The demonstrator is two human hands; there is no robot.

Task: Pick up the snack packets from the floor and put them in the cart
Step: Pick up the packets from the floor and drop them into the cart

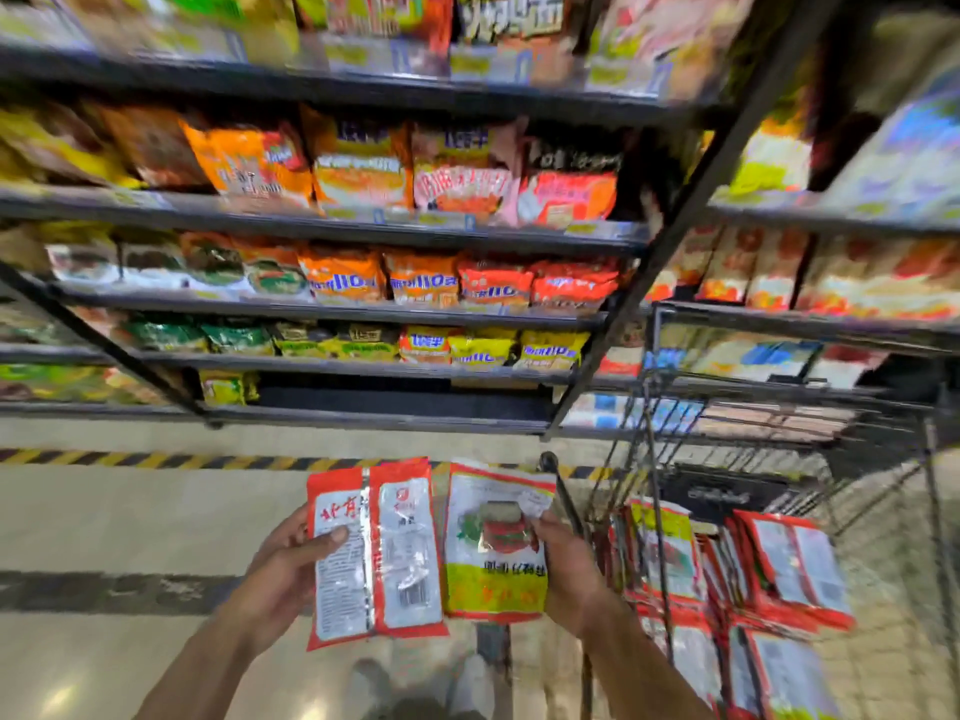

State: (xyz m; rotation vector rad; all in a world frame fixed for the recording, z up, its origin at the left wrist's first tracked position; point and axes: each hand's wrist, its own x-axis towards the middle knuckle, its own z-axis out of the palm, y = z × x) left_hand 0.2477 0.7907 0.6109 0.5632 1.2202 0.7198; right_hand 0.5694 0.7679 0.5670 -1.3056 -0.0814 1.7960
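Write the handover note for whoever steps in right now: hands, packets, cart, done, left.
Left hand: holds a red-and-white packet, back side showing.
Right hand: holds a second packet, front side showing, next to the cart.
Both packets are in the air, side by side, above the floor.
Done: several similar packets already lie in the cart.
Left: drop these two in. No other packet shows on the visible floor; check outside the view.

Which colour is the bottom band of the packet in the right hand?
Yellow-green, on the white snack packet, in the head view.
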